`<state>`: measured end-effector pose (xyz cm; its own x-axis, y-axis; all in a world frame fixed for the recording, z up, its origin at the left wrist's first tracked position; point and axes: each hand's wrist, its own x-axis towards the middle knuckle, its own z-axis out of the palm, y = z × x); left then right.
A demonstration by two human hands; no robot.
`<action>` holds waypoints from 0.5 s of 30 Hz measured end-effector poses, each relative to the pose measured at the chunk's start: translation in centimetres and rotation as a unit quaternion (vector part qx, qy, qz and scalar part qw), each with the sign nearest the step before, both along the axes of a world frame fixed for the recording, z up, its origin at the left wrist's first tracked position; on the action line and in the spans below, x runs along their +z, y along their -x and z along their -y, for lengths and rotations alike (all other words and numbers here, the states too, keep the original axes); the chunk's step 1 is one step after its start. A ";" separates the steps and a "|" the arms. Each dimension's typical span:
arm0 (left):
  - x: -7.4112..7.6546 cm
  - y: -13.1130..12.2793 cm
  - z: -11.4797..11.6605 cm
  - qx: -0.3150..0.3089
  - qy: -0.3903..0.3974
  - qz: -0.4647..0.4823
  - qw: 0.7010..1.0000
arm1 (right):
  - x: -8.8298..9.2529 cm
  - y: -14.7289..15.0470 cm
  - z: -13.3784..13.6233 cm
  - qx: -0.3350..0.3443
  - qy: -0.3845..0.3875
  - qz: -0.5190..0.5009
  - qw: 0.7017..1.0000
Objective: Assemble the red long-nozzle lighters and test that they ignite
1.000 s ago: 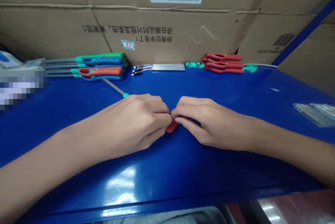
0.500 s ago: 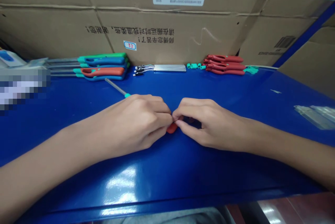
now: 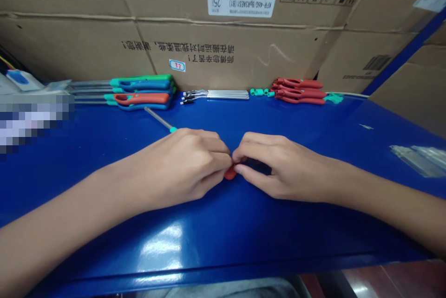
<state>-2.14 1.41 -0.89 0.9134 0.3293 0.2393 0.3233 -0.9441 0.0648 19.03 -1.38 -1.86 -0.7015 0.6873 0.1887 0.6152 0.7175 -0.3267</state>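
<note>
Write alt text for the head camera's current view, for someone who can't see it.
The left hand grips a mostly hidden red-orange piece over a blue table, with the right hand at its end. Behind lie long-necked handles, silver bars, teal rings and red shells, before cardboard.

Glossy blue table (image 3: 278,233), cardboard backdrop (image 3: 87,47), reddish floor (image 3: 397,281)

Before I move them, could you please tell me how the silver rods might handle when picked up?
The silver rods seem stiff, lying straight side by side. Their shiny surface may be slippery. The thin, bent wires at their left end would probably flop.
</note>
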 end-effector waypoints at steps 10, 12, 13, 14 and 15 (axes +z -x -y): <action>-0.1 0.2 0.0 -0.001 0.007 0.005 1.000 | -0.6 0.4 -0.2 -0.004 0.011 -0.020 1.000; -0.1 0.2 0.0 -0.002 0.008 0.003 1.000 | -0.7 0.5 -0.3 -0.006 0.001 -0.011 1.000; -0.2 0.2 0.0 -0.002 0.007 0.003 1.000 | -0.7 0.5 -0.3 -0.006 -0.006 -0.006 1.000; -0.2 0.1 0.0 -0.002 0.005 0.003 1.000 | -0.7 0.5 -0.2 -0.005 -0.014 0.000 1.000; -0.2 0.1 0.0 -0.001 0.002 0.003 1.000 | -0.6 0.5 -0.2 -0.004 -0.021 0.003 1.000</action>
